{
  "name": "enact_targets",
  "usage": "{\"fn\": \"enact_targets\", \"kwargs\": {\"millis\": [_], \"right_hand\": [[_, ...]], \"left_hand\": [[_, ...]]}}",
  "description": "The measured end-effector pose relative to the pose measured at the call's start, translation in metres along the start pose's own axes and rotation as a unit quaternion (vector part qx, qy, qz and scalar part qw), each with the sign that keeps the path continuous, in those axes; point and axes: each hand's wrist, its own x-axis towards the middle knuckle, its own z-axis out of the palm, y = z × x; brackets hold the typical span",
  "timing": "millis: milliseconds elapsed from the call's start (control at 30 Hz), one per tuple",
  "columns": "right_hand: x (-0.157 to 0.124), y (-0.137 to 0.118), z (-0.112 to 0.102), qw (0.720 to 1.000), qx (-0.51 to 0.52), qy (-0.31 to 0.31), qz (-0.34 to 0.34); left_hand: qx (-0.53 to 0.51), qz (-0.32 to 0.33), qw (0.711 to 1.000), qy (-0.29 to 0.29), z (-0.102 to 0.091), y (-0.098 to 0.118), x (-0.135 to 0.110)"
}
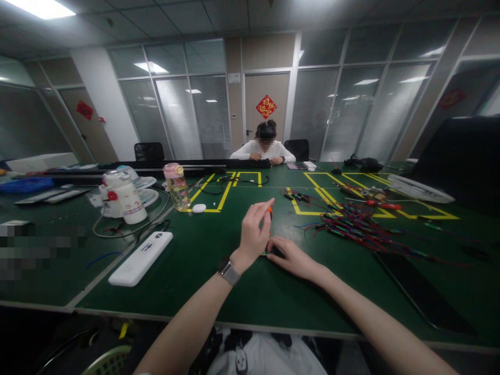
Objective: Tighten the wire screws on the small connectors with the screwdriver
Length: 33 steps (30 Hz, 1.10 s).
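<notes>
Gripping slim orange-handled screwdriver (270, 211) upright in left hand (253, 235); right hand (294, 259) pinches small dark part (272, 253) flat. Judgement: keep driver vertical.

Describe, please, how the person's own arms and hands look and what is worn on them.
Both forearms are bare, with no sleeves reaching them. The left hand and the right hand are bare too: no gloves, and no rings that I can make out. The left wrist carries a wristwatch with a grey band and a dark case.
</notes>
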Motion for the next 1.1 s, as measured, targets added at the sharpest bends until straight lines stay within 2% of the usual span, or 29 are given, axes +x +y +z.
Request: {"fn": "enact_targets", "kwargs": {"millis": [233, 467, 833, 1000, 1100], "right_hand": [[-0.0008, -0.002, -0.0014, 1.0, -0.011, 0.002, 0.014], [-0.0009, 0.0004, 0.0018, 1.0, -0.01, 0.016, 0.025], [-0.0014, 0.0018, 0.005, 0.998, -0.018, 0.042, 0.053], [-0.0009, 0.0022, 0.005, 0.997, -0.011, 0.042, 0.057], [-0.0011, 0.0021, 0.0044, 0.998, -0.008, 0.042, 0.056]], "left_hand": [[0.044, 0.0, 0.998, 0.035, 0.0016, 0.0015, 0.0003], [0.011, 0.017, 1.0, -0.01, -0.0024, 0.0029, 0.0007], [0.056, 0.023, 0.998, 0.022, -0.001, 0.002, 0.0023], [0.023, 0.023, 0.999, -0.006, -0.0017, 0.0021, 0.0015], [0.01, 0.017, 1.0, -0.002, -0.0011, 0.0026, 0.0013]]}}
